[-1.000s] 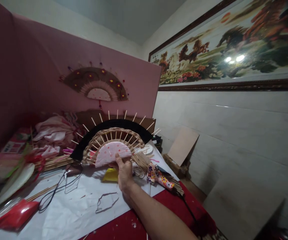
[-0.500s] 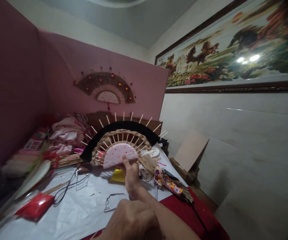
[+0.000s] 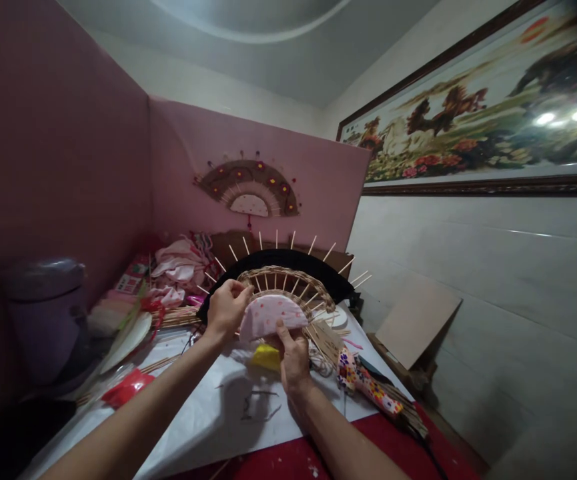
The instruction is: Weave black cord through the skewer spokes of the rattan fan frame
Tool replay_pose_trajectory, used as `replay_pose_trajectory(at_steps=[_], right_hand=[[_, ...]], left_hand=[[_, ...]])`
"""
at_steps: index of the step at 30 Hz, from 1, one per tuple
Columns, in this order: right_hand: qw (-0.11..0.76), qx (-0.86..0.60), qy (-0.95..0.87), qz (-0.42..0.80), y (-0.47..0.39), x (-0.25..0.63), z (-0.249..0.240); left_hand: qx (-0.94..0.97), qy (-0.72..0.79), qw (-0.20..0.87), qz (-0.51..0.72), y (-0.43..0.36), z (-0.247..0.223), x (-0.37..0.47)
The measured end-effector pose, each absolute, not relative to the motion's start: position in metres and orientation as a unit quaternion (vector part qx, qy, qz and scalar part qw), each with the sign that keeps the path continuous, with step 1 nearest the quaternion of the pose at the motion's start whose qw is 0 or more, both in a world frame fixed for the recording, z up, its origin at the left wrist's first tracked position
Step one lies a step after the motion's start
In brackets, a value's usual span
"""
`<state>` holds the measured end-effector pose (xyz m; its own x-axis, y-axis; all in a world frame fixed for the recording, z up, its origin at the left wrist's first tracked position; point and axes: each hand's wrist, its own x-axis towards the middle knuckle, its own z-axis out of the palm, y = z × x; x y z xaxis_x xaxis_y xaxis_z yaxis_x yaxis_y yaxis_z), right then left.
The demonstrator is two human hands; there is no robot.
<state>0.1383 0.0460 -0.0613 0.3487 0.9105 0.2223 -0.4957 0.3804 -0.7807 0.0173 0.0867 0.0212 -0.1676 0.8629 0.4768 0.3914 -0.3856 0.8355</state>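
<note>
A half-round fan (image 3: 273,317) of thin sticks, with a black band, a woven tan band and a pink spotted base, is held upright over the table. My right hand (image 3: 295,357) pinches the lower right of the pink base, thumb on its front. At the fan's left side, my left hand (image 3: 228,307) has its fingers bent together at the woven band and stick ends. What lies between those fingertips is too small to tell.
A finished-looking fan (image 3: 251,190) hangs on the pink partition (image 3: 318,173). On the white sheet (image 3: 193,427) lie a red packet (image 3: 128,388), a yellow piece (image 3: 267,358) and a flowered bundle (image 3: 368,387). Pink cloth (image 3: 181,260) is piled behind at the left.
My left hand has risen from the bottom of the view to the fan's left side. My right hand still holds the base. The view has shifted, so everything appears further right.
</note>
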Motion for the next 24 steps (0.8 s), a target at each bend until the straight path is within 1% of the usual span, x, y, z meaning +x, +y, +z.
replay_pose_trajectory(at_steps=[3, 7, 9, 10, 12, 14, 16, 18, 20, 21, 24], right_hand=[[0.757, -0.322, -0.360, 0.440, 0.047, 0.138, -0.064], [0.756, -0.320, -0.373, 0.432, 0.047, 0.139, -0.064], [0.757, -0.308, -0.370, 0.442, 0.046, 0.139, -0.062], [0.758, -0.306, -0.367, 0.444, 0.045, 0.139, -0.060], [0.756, -0.319, -0.353, 0.448, 0.043, 0.139, -0.057], [0.750, -0.342, -0.332, 0.458, 0.042, 0.140, -0.054], [0.745, -0.351, -0.319, 0.468, 0.042, 0.140, -0.054], [0.750, -0.335, -0.328, 0.466, 0.043, 0.140, -0.057], [0.756, -0.316, -0.347, 0.457, 0.044, 0.139, -0.061], [0.756, -0.309, -0.357, 0.453, 0.045, 0.139, -0.063], [0.752, -0.303, -0.374, 0.450, 0.045, 0.139, -0.068]], left_hand=[[0.612, 0.574, 0.127, 0.529, 0.098, 0.027, 0.023], [0.622, 0.554, 0.121, 0.540, 0.094, 0.028, 0.024], [0.661, 0.500, 0.135, 0.543, 0.073, 0.022, 0.024], [0.705, 0.437, 0.147, 0.539, 0.057, 0.018, 0.023], [0.788, 0.326, 0.170, 0.494, 0.021, 0.011, 0.023], [0.868, 0.200, 0.213, 0.402, -0.012, 0.007, 0.022], [0.883, 0.150, 0.210, 0.392, -0.026, 0.009, 0.019], [0.851, 0.199, 0.182, 0.451, -0.015, 0.016, 0.015], [0.791, 0.278, 0.110, 0.534, 0.013, 0.026, 0.009], [0.770, 0.308, 0.076, 0.553, 0.030, 0.031, 0.006], [0.750, 0.384, -0.020, 0.538, 0.072, 0.044, 0.000]])
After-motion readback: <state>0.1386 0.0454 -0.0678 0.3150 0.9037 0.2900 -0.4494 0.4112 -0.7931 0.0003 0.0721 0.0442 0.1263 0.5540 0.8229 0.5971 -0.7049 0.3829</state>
